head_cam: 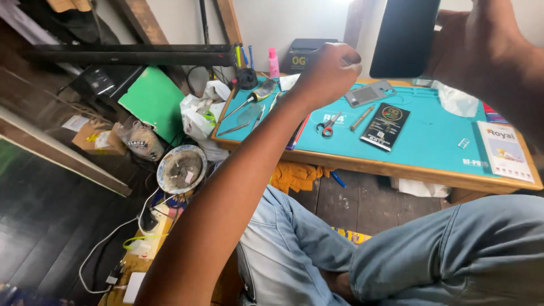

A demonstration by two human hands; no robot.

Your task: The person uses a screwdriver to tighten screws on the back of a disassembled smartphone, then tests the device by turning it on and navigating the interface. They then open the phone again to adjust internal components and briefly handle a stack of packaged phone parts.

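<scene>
Left hand: the left hand (pixel 327 72) was curled into a loose fist above the teal work mat (pixel 430 136), fingertips pressed together on something small; what it pinched could not be made out.
Scissors: red-handled scissors (pixel 327 126) lay flat on the mat, just below that hand.
Phone body: a grey phone body (pixel 369 93) lay on the mat, near the fist.
Dark panel: the dark flat panel (pixel 404 37) was held upright in the air above the mat's far edge; it looked thin, stiff, smooth and probably fragile, light for its size, best taken by its edges rather than its face.
Right hand: the right hand (pixel 481 42) gripped the panel's right edge, fingers wrapped behind it.
</scene>
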